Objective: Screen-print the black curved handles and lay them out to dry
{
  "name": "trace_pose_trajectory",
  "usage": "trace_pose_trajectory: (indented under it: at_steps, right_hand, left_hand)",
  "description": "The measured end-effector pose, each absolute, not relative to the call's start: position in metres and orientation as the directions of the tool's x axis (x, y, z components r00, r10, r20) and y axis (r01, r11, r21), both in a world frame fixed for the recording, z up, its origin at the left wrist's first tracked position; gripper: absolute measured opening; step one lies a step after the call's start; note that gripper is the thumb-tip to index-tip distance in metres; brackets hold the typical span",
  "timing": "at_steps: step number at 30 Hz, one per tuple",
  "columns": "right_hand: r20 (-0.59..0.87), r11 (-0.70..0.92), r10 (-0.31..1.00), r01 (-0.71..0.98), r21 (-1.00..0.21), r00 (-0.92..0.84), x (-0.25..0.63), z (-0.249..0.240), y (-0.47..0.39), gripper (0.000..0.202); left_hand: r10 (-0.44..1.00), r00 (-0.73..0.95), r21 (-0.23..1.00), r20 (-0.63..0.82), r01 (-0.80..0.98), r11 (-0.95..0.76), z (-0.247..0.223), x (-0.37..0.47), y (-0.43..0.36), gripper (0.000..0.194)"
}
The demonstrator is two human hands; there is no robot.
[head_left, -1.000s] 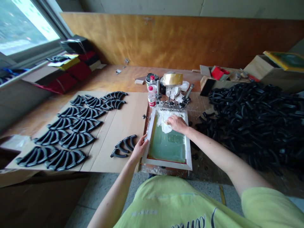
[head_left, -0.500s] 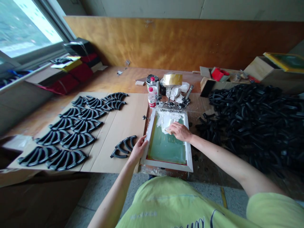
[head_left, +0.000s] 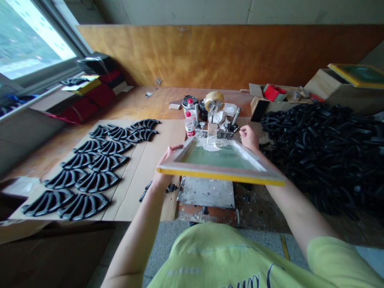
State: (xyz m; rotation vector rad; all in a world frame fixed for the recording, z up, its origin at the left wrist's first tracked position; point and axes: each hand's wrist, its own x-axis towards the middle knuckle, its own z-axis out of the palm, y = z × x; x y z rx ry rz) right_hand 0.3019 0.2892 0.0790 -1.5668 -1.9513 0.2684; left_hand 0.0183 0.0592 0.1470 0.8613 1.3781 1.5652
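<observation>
Up came the near end of the screen frame (head_left: 216, 161), and the scraper (head_left: 212, 131) has left the right hand (head_left: 249, 137) to stand at the far end. So the spreading looks done for now. The screen frame tilts over a metal plate (head_left: 207, 193) on the counter (head_left: 135, 103), long way pointing away from the person. The left hand (head_left: 164, 163) has its grip pinching the left edge; the right hand curls, maybe holding nothing, I cannot tell.

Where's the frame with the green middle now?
In the head view, the frame is near the middle, its near end raised above the metal plate, its left side in the left hand.
</observation>
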Motion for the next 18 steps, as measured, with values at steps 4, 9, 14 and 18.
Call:
trace_pose_trajectory:
  at_steps: [4,9,14,18]
  right_hand:
    - [0.177,0.260,0.965,0.781,-0.568,-0.193,0.316,0.028,0.251,0.015]
    - [0.167,0.590,0.795,0.681,-0.432,-0.583,0.281,0.009,0.196,0.019]
    - [0.295,0.679,0.733,0.626,-0.384,-0.613,0.252,0.036,0.145,0.008]
    - [0.329,0.833,0.541,0.440,-0.335,-0.774,0.236,0.045,0.093,0.016]
  left_hand:
    - [0.925,-0.380,0.972,0.025,-0.209,-0.112,0.168,0.026,0.098,0.060]
    - [0.900,-0.415,0.948,-0.132,-0.317,-0.007,0.130,0.049,0.089,0.065]
    - [0.834,-0.067,0.775,-0.547,-0.418,0.475,0.061,0.091,0.040,0.065]
    - [0.814,-0.184,0.751,-0.551,-0.535,0.387,0.038,0.103,0.019,0.049]
